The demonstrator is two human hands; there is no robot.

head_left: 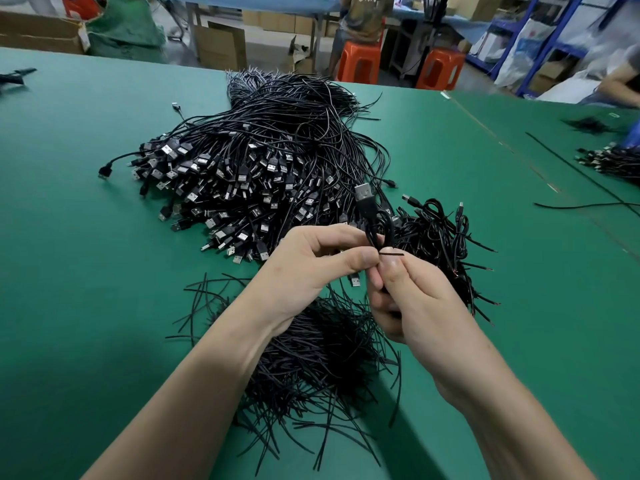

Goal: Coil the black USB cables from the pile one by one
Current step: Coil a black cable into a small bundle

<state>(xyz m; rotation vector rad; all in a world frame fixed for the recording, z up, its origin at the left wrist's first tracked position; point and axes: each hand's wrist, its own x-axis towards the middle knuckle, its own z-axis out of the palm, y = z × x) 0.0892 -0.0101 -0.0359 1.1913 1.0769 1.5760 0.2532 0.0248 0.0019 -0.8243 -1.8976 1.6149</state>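
A big pile of loose black USB cables covers the middle of the green table, plugs toward me. I hold one coiled black USB cable above the table, its USB plug sticking up. My left hand pinches the coil from the left. My right hand pinches a short black twist tie at the coil's base. A heap of coiled cables lies just right of my hands. A bundle of thin black ties lies under my forearms.
A second small cable pile and a long loose cable lie at the table's right side, near another person's arm. Beyond the far edge stand orange stools, cardboard boxes and a seated person.
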